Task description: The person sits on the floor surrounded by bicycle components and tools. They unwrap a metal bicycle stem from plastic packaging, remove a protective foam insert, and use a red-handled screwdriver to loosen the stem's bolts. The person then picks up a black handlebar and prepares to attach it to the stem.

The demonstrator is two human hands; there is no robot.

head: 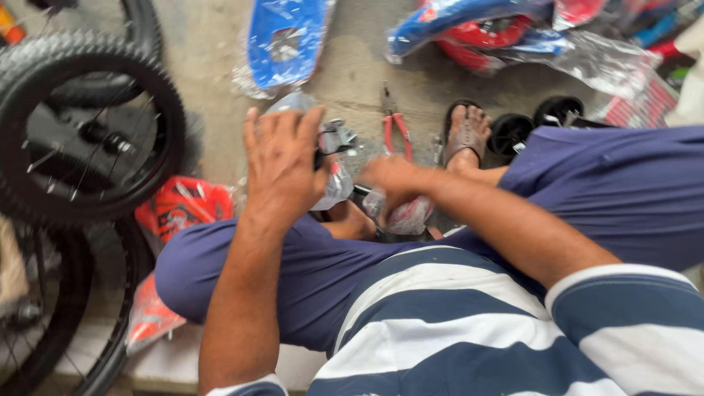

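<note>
My left hand [282,161] is raised over my left knee and closed around a clear plastic-wrapped part [334,180] with a metal piece [339,136] sticking out on its right. My right hand [392,180] reaches in from the right and grips the other end of the plastic wrap, a crumpled clear and red bundle [407,216]. Both hands meet between my knees, above the floor. What is inside the wrap is hidden by my fingers.
Red-handled pliers [396,132] lie on the concrete floor beyond the hands, next to my sandalled foot [466,132]. A knobby bicycle wheel [84,125] stands at left. Blue [286,40] and red [180,209] plastic-wrapped parts and small black wheels [513,132] lie around.
</note>
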